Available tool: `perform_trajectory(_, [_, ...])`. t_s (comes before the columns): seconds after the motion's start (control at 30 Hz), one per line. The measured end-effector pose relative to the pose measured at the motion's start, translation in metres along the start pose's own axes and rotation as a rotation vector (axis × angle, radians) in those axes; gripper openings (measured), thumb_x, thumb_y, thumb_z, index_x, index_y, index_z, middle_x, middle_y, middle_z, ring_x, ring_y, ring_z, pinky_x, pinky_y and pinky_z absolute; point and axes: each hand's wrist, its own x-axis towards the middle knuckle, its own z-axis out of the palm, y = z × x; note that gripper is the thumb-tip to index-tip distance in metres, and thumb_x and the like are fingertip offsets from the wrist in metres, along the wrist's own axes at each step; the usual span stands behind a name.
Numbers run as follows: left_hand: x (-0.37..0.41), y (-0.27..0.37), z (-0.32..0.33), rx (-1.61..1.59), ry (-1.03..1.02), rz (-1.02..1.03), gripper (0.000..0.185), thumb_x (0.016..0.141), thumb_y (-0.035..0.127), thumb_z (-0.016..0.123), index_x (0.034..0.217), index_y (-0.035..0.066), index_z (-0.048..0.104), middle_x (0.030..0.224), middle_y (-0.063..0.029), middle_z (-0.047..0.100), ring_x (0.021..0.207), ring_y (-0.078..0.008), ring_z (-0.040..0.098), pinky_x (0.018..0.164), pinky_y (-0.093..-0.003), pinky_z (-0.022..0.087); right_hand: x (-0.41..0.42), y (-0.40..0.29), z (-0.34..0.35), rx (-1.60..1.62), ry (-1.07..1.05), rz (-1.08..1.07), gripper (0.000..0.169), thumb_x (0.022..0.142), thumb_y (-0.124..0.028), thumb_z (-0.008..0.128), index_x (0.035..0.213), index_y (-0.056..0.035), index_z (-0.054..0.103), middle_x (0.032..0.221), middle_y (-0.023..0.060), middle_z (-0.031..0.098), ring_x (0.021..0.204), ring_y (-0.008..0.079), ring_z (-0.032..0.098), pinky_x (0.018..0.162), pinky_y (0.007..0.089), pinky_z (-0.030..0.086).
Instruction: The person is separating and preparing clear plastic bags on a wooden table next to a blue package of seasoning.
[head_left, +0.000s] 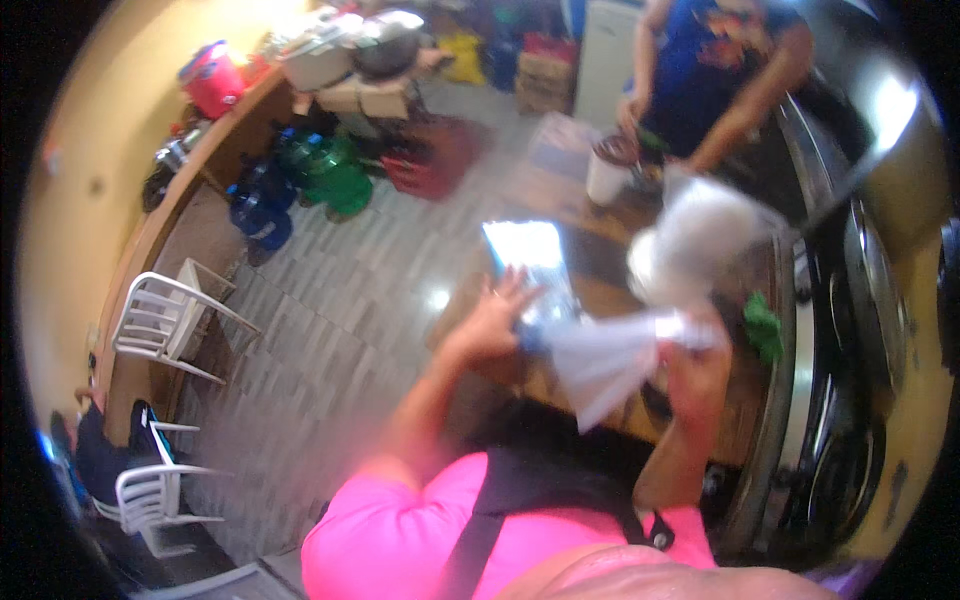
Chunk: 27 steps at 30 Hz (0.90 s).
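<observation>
My right hand (694, 360) is closed on a thin translucent plastic bag (604, 360), which hangs spread to the left over a wooden table (720, 427). My left hand (499, 311) has its fingers apart at the lower edge of a shiny, silvery flat package or sheet (532, 262); whether it grips or only touches this is blurred. Beyond my right hand a clear plastic bag with white contents (701, 232) lies on the table. Green leaves or a green cloth (763, 328) lie at the table's right side.
Across the table a co-worker's hand (634, 112) is at a white container with a dark rim (609, 169). A stove (847, 375) stands along the right. At left are white chairs (161, 315), large blue (259, 217) and green bottles (337, 180), and a red crate (412, 172).
</observation>
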Motion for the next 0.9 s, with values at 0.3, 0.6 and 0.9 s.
perform_trajectory(0.3, [-0.011,0.061,-0.085,-0.694,0.244,0.074,0.059,0.077,0.018,0.069,0.130,0.005,0.045,0.126,-0.0121,0.051,0.121,-0.0229,0.044,0.102,-0.0370,0.033,0.044,0.019,0.011,-0.148,-0.197,0.361,0.040,0.081,-0.034,0.070,0.100,0.0014,0.065,0.082,0.0023,0.063,0.065,0.0069,0.053,0.059,0.0218,0.043])
perform_trajectory(0.6, [0.026,0.111,-0.051,-1.058,0.512,-0.050,0.012,0.081,0.005,0.067,0.090,0.002,0.061,0.081,-0.0003,0.062,0.073,-0.0075,0.056,0.067,-0.0224,0.045,0.020,0.023,0.022,-0.228,-0.235,0.251,0.061,0.067,-0.036,0.082,0.107,0.0019,0.056,0.089,0.0098,0.063,0.080,0.0148,0.059,0.072,0.0277,0.049])
perform_trajectory(0.9, [0.020,0.127,-0.056,-1.107,0.436,-0.008,0.013,0.078,0.004,0.069,0.087,0.004,0.059,0.082,-0.0012,0.061,0.073,-0.0083,0.057,0.065,-0.0226,0.045,0.024,0.038,0.021,0.088,-0.045,0.242,0.051,0.076,-0.025,0.076,0.113,0.0018,0.055,0.102,0.0122,0.062,0.095,0.0176,0.059,0.083,0.0279,0.048])
